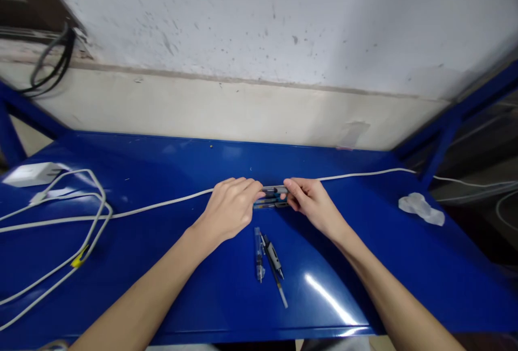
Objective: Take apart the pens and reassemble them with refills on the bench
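Observation:
My left hand and my right hand meet at the middle of the blue metal bench, pinching a small grey tool from both ends. A white cable runs along the bench and passes through or behind that tool; the hands hide the exact contact. Just below it lie several slim dark tools. Nearer me are a clear-handled tester screwdriver, a grey utility knife and a thin probe-like tool, all beyond the reach of my fingers.
A white power adapter and looped white cables with a yellow tag lie at the left. A crumpled white plastic piece sits at the right. A white wall rises behind the bench, with a black cable at upper left.

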The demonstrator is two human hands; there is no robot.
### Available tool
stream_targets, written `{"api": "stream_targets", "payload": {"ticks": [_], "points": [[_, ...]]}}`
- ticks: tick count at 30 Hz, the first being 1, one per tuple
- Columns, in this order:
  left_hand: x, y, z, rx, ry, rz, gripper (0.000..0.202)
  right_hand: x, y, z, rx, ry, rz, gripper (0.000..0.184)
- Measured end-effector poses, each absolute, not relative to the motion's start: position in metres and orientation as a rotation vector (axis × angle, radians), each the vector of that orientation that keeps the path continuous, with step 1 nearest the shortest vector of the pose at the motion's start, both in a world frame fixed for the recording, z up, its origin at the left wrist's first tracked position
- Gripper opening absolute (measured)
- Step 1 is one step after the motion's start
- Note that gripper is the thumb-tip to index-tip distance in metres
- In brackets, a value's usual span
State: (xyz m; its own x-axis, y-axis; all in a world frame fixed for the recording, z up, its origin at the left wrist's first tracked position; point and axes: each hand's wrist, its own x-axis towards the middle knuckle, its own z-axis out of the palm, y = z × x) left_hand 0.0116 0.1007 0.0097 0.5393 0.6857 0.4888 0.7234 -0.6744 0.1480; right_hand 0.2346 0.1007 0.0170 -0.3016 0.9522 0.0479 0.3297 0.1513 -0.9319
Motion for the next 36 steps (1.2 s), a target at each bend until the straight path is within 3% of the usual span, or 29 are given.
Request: {"api": "stream_targets", "payload": {"ticks": [6,12,16,18,24,31,36], "points": [[0.012,0.101,0.010,-2.690,-1.546,-0.747,0.028,0.228,0.097,0.010,-1.104,-1.912,0.760,0.006],[0.006,0.108,0.007,-2.724,-1.391,-0.816,0.026,0.226,0.097,0.008,-1.168,-2.090,0.598,0.026],[0.004,0.110,0.003,-2.686,-1.427,-0.839,0.027,0.220,0.105,0.013,-1.051,-2.061,0.486,0.009],[0.002,0.110,0.002,-2.668,-1.433,-0.859,0.027,0.213,0.109,0.020,-1.048,-2.158,0.408,0.021],[0.001,0.110,0.000,-2.595,-1.431,-0.865,0.029,0.195,0.110,0.023,-1.145,-2.421,0.132,0.030],[0.005,0.108,0.001,-2.590,-1.442,-0.860,0.033,0.203,0.099,0.004,-1.000,-2.097,0.259,0.022],[0.005,0.105,0.006,-2.576,-1.435,-0.905,0.035,0.208,0.099,0.013,-1.040,-2.175,0.322,0.021]]}}
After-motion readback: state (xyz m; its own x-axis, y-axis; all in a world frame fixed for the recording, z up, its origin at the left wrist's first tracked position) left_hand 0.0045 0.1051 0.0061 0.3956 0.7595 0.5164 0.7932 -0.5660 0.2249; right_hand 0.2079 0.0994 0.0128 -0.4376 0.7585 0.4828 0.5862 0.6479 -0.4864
